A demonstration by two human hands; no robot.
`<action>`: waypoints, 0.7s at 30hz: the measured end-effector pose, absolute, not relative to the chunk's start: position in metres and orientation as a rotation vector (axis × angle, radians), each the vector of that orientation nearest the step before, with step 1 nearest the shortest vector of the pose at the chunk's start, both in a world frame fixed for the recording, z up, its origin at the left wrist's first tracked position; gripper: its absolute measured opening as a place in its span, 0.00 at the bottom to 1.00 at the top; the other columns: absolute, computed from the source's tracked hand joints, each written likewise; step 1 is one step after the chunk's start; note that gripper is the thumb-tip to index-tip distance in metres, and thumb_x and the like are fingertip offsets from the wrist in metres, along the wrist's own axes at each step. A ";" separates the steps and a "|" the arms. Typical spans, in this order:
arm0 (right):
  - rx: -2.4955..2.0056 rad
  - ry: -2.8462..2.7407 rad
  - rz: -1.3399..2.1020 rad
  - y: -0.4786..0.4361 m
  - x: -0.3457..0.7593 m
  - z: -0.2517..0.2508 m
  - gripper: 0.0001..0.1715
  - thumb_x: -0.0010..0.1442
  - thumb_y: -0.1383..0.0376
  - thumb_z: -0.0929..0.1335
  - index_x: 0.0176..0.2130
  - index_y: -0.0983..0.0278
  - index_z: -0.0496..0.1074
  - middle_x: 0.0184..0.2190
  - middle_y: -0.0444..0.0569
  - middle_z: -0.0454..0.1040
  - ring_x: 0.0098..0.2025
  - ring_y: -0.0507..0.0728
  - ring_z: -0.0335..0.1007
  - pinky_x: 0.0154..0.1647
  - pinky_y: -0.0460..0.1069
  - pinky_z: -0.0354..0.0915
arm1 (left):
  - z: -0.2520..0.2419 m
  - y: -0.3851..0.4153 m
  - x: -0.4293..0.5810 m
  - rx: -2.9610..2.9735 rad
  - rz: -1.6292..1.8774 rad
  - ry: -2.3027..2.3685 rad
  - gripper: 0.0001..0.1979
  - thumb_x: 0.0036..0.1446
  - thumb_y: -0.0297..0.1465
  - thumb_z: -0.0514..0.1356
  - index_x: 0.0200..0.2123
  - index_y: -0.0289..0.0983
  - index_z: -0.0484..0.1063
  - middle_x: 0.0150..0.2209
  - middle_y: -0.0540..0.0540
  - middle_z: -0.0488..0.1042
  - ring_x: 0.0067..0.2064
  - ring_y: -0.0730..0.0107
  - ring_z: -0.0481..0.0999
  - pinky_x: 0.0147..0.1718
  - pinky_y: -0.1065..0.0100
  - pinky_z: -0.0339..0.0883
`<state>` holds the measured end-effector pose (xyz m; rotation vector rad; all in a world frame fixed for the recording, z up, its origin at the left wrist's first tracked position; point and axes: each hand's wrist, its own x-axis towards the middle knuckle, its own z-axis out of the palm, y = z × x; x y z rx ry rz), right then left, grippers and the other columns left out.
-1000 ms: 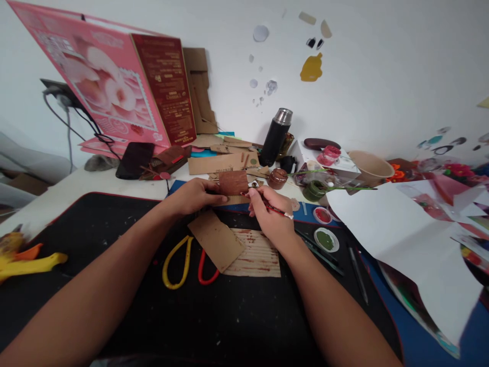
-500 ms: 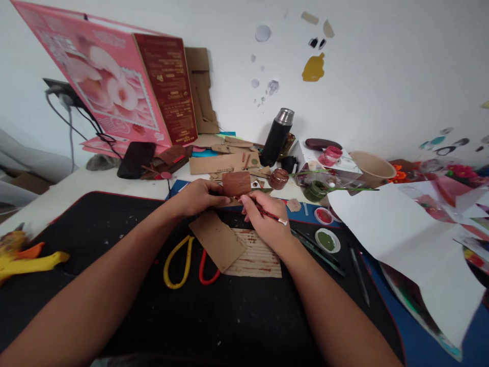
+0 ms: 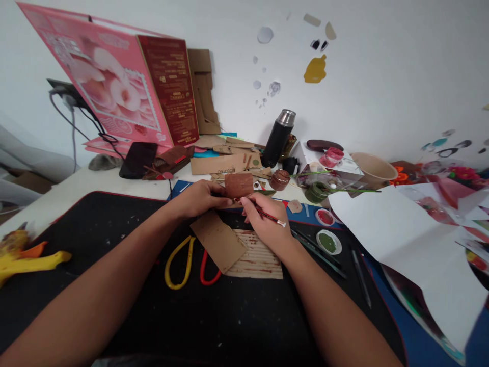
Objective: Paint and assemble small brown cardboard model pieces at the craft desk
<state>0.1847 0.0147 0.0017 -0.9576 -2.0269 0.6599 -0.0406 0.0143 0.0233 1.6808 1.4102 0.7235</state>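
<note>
My left hand (image 3: 200, 198) pinches the left side of a small brown-painted cardboard piece (image 3: 239, 185), held up above the mat. In my right hand (image 3: 267, 216) is a slim paintbrush (image 3: 272, 218) with a dark red handle; its tip meets the lower edge of the brown piece, partly hidden by my fingers. Below my hands lie a plain cardboard rectangle (image 3: 217, 243) and a ribbed cardboard sheet (image 3: 260, 257) streaked with brown. Scissors with one yellow handle (image 3: 179, 264) and one red handle (image 3: 208, 270) stick out from under the cardboard.
Behind my hands stand a black thermos (image 3: 280, 137), a jar of brown paint (image 3: 280, 179) and a green paint jar (image 3: 318, 191). Lids with red paint (image 3: 324, 217) and green paint (image 3: 328, 241) sit right. A yellow glue gun (image 3: 34, 259) lies left, a phone (image 3: 138, 159) behind it.
The whole view has shifted very slightly. Both hands keep their hold on the brown piece and the brush, with hardly any visible movement.
</note>
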 end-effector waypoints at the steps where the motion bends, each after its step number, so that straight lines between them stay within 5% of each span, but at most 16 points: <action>1: -0.960 -2.027 0.660 0.015 0.185 0.001 0.19 0.74 0.52 0.66 0.36 0.59 0.77 0.25 0.44 0.79 0.28 0.55 0.77 0.33 0.49 0.68 | 0.023 0.014 -0.041 1.682 0.720 1.410 0.18 0.52 0.46 0.69 0.37 0.40 0.87 0.34 0.48 0.84 0.38 0.59 0.78 0.40 0.64 0.70; 21: -1.004 -1.956 0.648 0.019 0.187 0.003 0.19 0.74 0.52 0.66 0.35 0.59 0.77 0.26 0.46 0.80 0.27 0.55 0.77 0.31 0.48 0.68 | 0.023 0.016 -0.046 1.645 0.721 1.457 0.17 0.50 0.46 0.70 0.35 0.38 0.86 0.33 0.48 0.82 0.34 0.63 0.75 0.35 0.65 0.67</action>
